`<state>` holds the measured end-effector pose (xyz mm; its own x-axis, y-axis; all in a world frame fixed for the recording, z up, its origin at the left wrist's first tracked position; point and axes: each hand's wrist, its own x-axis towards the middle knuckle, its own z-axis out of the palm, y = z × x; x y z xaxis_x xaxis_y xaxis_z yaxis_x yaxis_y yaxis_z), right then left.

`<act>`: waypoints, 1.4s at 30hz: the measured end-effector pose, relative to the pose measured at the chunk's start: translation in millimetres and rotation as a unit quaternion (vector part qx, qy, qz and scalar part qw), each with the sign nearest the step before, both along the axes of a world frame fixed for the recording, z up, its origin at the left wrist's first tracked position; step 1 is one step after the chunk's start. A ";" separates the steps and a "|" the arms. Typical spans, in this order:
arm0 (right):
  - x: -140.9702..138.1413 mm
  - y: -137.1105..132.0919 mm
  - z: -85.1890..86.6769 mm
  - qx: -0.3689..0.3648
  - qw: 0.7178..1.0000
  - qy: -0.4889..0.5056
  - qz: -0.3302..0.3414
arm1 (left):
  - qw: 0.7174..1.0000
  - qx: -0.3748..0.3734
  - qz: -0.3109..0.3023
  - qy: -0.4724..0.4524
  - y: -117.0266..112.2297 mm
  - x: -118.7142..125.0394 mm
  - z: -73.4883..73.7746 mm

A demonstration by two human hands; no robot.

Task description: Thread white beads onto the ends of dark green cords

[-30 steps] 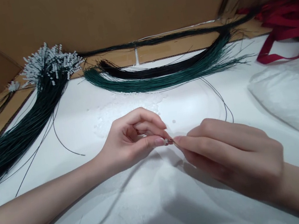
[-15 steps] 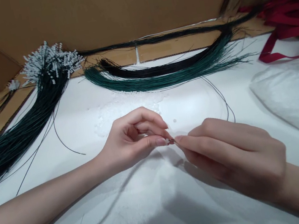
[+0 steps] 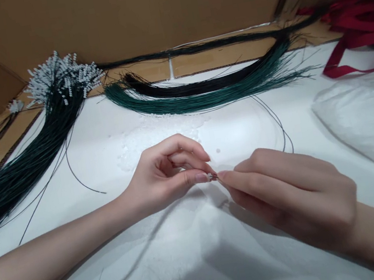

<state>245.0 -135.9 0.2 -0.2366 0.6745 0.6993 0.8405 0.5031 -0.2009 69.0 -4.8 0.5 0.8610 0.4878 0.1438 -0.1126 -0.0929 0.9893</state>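
Observation:
My left hand (image 3: 171,171) pinches a tiny white bead (image 3: 210,176) between thumb and forefinger. Meeting it from the right, my right hand (image 3: 290,189) is closed on a thin dark wire (image 3: 216,177), whose short end shows between the two sets of fingertips. The fingers hide most of the wire in my right hand. Beyond my hands, small white beads (image 3: 157,138) lie scattered on the white tabletop (image 3: 150,262). At the left rests a thick bundle of dark green wires (image 3: 41,156), tipped with rows of white beads (image 3: 62,77).
Bundles of bare green wires (image 3: 195,102) and black wires (image 3: 195,87) lie along the back. Red ribbon (image 3: 345,54) is heaped at the back right, above a clear plastic bag (image 3: 373,126). A cardboard wall (image 3: 150,11) stands behind the table.
The gap between my fingertips has narrowed a little, with less wire showing between the bead and my right fingers. Both hands otherwise keep their place.

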 end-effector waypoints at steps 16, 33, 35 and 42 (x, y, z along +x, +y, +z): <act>-0.7 0.7 -0.6 0.002 1.000 0.005 0.004 | 1.000 -0.003 -0.002 -0.007 -0.2 0.1 -0.3; -1.5 -2.5 -0.4 -0.024 1.000 0.013 -0.014 | 1.000 0.003 -0.011 -0.014 0.8 0.6 0.5; -2.8 -3.0 0.2 -0.026 1.000 0.014 -0.011 | 1.000 0.002 -0.014 -0.017 0.4 0.1 0.1; -4.8 -6.0 2.5 -0.036 0.999 0.012 -0.027 | 1.000 0.006 -0.013 -0.020 0.9 -0.5 0.0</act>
<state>240.2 -141.9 2.7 -0.1823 0.7343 0.6538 0.8605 0.4409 -0.2553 68.5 -3.9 0.6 0.8670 0.4631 0.1840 -0.1546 -0.1010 0.9828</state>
